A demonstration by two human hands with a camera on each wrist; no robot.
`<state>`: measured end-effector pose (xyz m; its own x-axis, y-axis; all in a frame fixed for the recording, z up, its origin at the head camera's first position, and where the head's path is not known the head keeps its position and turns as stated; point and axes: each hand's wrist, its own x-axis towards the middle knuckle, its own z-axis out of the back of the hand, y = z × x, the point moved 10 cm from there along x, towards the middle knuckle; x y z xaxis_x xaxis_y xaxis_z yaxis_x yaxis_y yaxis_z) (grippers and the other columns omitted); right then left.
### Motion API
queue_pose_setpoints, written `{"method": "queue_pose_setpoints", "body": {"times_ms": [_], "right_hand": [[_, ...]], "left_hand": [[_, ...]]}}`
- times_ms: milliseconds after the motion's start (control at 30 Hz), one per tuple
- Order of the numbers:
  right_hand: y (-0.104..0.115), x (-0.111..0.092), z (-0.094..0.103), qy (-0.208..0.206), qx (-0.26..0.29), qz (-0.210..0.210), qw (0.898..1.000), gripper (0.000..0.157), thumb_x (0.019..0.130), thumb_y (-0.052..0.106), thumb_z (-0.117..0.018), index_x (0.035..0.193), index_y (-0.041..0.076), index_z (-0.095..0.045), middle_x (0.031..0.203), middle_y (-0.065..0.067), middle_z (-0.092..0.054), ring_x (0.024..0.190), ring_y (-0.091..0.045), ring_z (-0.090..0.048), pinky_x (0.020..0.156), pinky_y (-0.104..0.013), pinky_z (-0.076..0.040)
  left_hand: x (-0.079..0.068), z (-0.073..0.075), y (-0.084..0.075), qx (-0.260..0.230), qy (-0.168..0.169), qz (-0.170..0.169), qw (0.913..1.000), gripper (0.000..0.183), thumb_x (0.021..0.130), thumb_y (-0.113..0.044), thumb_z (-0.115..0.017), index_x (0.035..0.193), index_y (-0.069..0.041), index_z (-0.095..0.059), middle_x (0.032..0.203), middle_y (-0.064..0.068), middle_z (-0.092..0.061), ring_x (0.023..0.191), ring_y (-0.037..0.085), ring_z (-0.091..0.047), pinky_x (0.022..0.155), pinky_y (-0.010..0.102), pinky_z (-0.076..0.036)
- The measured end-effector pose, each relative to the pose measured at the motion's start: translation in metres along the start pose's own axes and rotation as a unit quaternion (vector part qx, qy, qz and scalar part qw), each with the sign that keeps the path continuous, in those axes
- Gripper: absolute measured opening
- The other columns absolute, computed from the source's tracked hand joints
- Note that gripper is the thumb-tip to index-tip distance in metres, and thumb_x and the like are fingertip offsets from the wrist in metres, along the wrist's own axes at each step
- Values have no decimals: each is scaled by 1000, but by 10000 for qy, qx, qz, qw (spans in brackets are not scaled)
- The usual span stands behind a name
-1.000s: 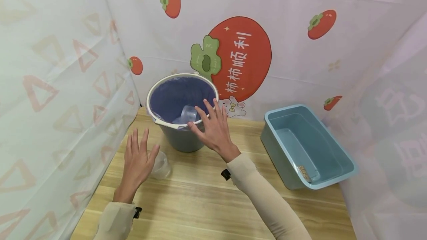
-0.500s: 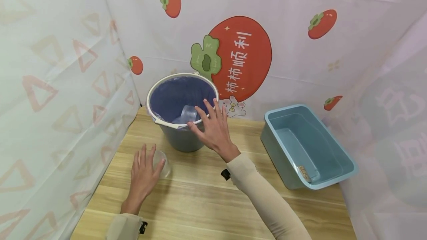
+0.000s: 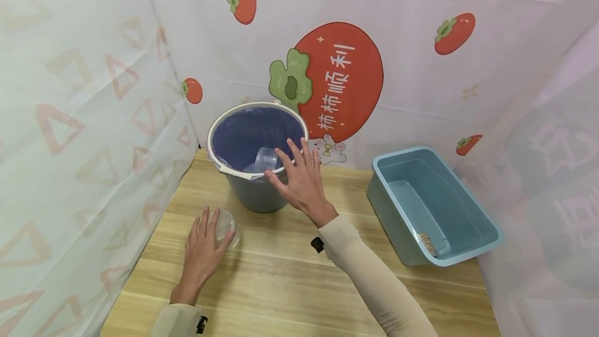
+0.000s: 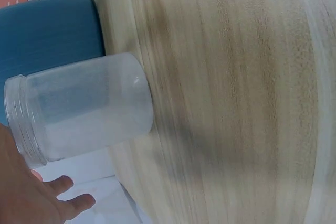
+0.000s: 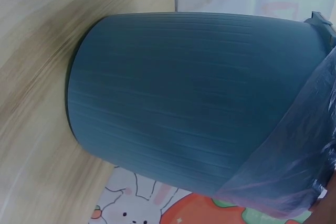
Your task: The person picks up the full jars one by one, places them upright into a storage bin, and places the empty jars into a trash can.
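A clear plastic jar (image 3: 232, 233) stands upright on the wooden table, left of centre. My left hand (image 3: 202, 254) is right at its mouth, thumb on the right side and the fingers loosely extended over the left. In the left wrist view the jar (image 4: 86, 108) has a ridged rim, with fingertips (image 4: 62, 184) reaching past it. My right hand (image 3: 301, 183) is spread at the near right rim of a grey-blue trash bin (image 3: 257, 195), its fingers overlapping the white ring. A translucent purple bag (image 3: 243, 134) lines the bin. Inside lies a clear plastic container (image 3: 267, 159).
A blue rectangular tub (image 3: 390, 212) stands at the right, with a small tan item (image 3: 427, 243) in its near corner. Printed cloth walls (image 3: 402, 82) enclose the wooden table (image 3: 281, 285) at the back and sides.
My left hand has come down and to the right, from left of the jar to its mouth. My right hand stays at the bin's rim.
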<state>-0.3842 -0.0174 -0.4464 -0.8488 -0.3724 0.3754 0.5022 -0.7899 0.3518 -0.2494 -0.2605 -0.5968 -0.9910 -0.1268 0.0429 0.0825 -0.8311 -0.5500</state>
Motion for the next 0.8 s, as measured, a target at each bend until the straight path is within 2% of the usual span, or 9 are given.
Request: {"method": "queue_pose_setpoints", "body": {"times_ms": [233,400,800], "right_hand": [[-1,0,1,-21,-30,8,10000,72,105,68,-47,162,25,-53,178,-8,-34,171,-35,-10,134,-69,-8],[-1,0,1,-31,25,-5,10000,72,104,68,-48,161,25,-54,178,-8,-34,171,-34,-9,135,-68,-6],[-1,-1,1,19,67,-33,10000,72,104,69,-48,161,26,-53,178,-7,-34,172,-33,-9,135,-67,-5]], "left_hand": [[0,2,-6,125,-377,-378,9985,96,98,-48,-78,171,-6,-32,180,26,-18,151,61,-39,109,81,-41],[-3,5,-10,-39,-801,-648,9947,98,92,-35,-89,168,-2,-37,175,30,-24,144,65,-46,98,79,-51],[-7,6,-9,-344,-1364,-859,9863,92,88,-15,-92,165,0,-43,172,31,-30,141,63,-47,96,79,-51]]}}
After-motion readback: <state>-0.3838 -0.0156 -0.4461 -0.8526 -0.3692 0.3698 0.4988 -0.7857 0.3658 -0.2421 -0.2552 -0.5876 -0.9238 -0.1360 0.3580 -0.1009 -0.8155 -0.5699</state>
